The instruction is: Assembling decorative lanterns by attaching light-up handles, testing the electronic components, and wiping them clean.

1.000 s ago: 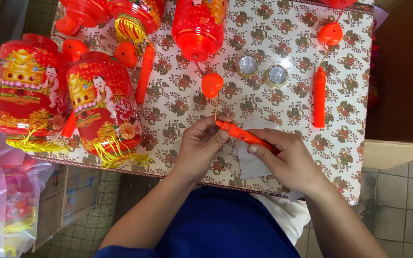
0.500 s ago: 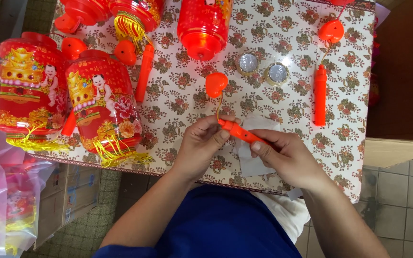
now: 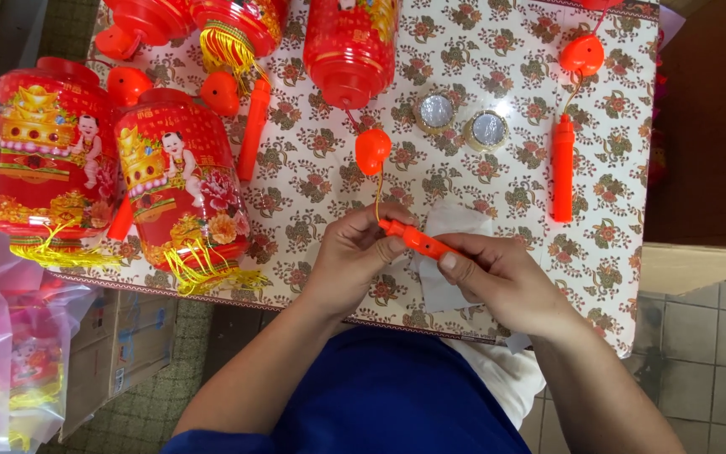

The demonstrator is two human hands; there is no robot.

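Both hands hold a thin orange-red plastic handle stick (image 3: 418, 240) above a white tissue (image 3: 447, 252) near the table's front edge. My left hand (image 3: 355, 256) pinches the stick's left end, where a yellow cord (image 3: 377, 192) rises to a red heart-shaped cap (image 3: 372, 150) under a red lantern (image 3: 350, 46). My right hand (image 3: 497, 277) grips the stick's right part, thumb on top.
The table has a floral cloth (image 3: 313, 181). Two printed red lanterns (image 3: 182, 181) with yellow tassels lie at the left. Another red stick (image 3: 562, 168), two small silver discs (image 3: 461, 120), and more lanterns lie farther back. A clear bag (image 3: 10, 353) sits lower left.
The hands and stick stay in nearly the same place; the left fingers have shifted slightly on the stick's end.
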